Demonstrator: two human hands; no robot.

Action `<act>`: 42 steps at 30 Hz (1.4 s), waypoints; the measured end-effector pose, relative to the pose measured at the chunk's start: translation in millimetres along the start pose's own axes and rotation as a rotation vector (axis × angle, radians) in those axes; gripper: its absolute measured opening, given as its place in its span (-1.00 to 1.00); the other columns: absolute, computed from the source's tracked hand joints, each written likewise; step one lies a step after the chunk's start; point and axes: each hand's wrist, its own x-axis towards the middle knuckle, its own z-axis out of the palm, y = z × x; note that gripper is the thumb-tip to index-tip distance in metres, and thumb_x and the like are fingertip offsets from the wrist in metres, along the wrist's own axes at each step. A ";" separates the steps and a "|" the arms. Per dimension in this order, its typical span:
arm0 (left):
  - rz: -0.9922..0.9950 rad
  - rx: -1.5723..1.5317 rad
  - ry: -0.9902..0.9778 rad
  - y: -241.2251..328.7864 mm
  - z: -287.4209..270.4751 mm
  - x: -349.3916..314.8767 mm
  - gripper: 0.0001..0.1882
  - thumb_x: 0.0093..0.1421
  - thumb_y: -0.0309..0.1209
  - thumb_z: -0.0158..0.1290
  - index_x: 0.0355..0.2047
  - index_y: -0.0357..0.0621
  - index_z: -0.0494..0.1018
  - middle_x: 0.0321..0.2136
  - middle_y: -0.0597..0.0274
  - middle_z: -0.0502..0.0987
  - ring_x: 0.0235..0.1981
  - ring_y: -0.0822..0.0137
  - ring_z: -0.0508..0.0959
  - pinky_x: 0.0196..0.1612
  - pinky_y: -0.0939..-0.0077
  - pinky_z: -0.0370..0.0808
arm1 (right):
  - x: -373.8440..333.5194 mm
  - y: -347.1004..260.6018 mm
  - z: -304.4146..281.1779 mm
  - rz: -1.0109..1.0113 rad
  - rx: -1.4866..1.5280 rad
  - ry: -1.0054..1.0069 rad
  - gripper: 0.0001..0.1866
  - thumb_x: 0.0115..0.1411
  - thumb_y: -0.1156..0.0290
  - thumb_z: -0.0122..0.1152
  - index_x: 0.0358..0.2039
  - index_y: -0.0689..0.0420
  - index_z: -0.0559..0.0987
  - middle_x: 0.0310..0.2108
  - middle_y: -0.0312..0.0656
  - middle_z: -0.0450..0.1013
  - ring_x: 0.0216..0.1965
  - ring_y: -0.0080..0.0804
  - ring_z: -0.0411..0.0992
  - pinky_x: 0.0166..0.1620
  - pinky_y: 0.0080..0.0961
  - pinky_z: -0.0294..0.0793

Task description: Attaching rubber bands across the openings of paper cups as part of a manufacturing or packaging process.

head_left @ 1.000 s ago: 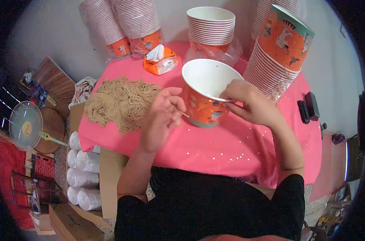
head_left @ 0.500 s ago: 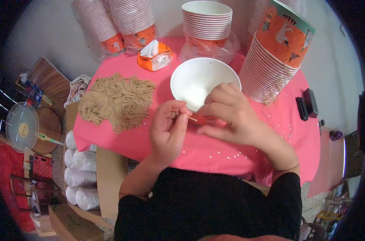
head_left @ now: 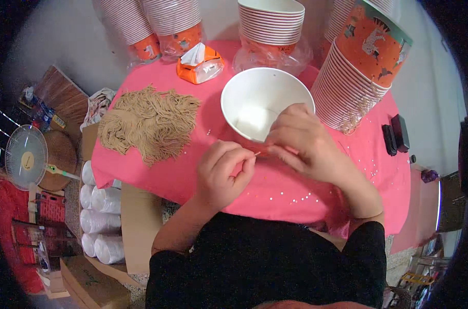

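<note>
In front of me stands a paper bucket point(head_left: 244, 87), white inside, its orange outer wall mostly behind my hands. My left hand point(head_left: 224, 172) is closed in a pinch below the bucket's near rim. A thin, pale cord end point(head_left: 257, 153) pokes out between its thumb and forefinger. My right hand point(head_left: 306, 144) bends at the bucket's near right side, its thumb and fingers brought together. Whatever those fingers hold is hidden. To the left lies a heap of tan cords point(head_left: 149, 123). More cords point(head_left: 358, 110) hang over the bucket stack at right.
A tall stack of orange buckets point(head_left: 370, 49) leans at right, beside dark cases point(head_left: 396, 135). Another stack point(head_left: 271, 26) and an orange tissue pack point(head_left: 200, 64) stand at the back. White discs dot the pink tablecloth point(head_left: 234, 206). A carton point(head_left: 141, 221) with white stacked cups stands lower left.
My left hand has shifted right and slightly down, its fingers curling more, with the cord end still in its pinch. My right hand's fingers have drawn together near the bucket.
</note>
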 end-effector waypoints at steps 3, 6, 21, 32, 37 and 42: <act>0.040 0.127 -0.009 -1.9 2.6 -1.8 -0.80 -0.08 -0.63 0.25 -0.44 -0.16 0.49 -0.46 0.19 0.51 -0.47 0.22 0.54 -0.42 0.40 0.49 | -1.0 8.6 -4.6 0.046 -0.030 -0.026 -0.84 -0.03 0.52 0.35 -0.40 0.13 0.56 -0.43 -0.22 0.42 -0.26 -0.18 0.40 -0.08 -0.26 0.32; 0.057 0.202 -0.011 -2.8 6.5 -1.3 -0.78 -0.10 -0.64 0.26 -0.44 -0.16 0.48 -0.47 0.18 0.52 -0.47 0.20 0.56 -0.41 0.37 0.51 | -1.3 13.0 -4.2 0.035 -0.040 -0.042 -0.85 -0.04 0.54 0.34 -0.41 0.14 0.56 -0.44 -0.22 0.42 -0.27 -0.20 0.41 -0.07 -0.27 0.33; -0.004 0.195 0.019 -3.5 21.0 0.2 -0.81 -0.06 -0.58 0.26 -0.49 -0.11 0.46 -0.52 0.29 0.48 -0.53 0.26 0.55 -0.47 0.38 0.49 | 19.2 38.1 -8.9 0.311 0.403 -0.446 -0.87 0.16 0.48 0.25 -0.27 0.22 0.63 -0.48 -0.19 0.53 -0.40 -0.40 0.46 -0.22 -0.42 0.42; -0.197 0.002 -0.025 -1.0 19.3 -3.2 -0.73 0.02 -0.57 0.27 -0.25 -0.18 0.49 -0.54 0.25 0.50 -0.59 0.37 0.50 -0.54 0.46 0.44 | 32.0 48.3 1.6 0.166 0.304 -0.469 -0.93 0.11 0.50 0.18 -0.42 0.24 0.52 -0.55 -0.14 0.47 -0.49 -0.33 0.44 -0.37 -0.40 0.42; -0.218 0.024 -0.181 -6.1 9.9 9.0 -0.62 0.07 -0.59 0.26 -0.07 -0.19 0.51 -0.58 0.32 0.48 -0.64 0.57 0.38 -0.56 0.65 0.35 | 12.8 35.2 -25.4 0.082 -0.120 -0.136 -0.83 -0.03 0.60 0.18 -0.36 0.24 0.49 -0.52 -0.07 0.39 -0.46 -0.05 0.41 -0.35 -0.29 0.43; -0.276 -0.028 -0.232 -20.4 -4.1 10.7 -0.64 0.11 -0.54 0.20 -0.05 -0.16 0.49 -0.44 0.14 0.59 -0.54 0.34 0.59 -0.47 0.46 0.52 | -26.6 28.7 -79.4 0.314 -0.437 0.158 -0.80 -0.02 0.66 0.20 -0.34 0.21 0.46 -0.47 -0.08 0.39 -0.44 -0.19 0.44 -0.33 -0.38 0.45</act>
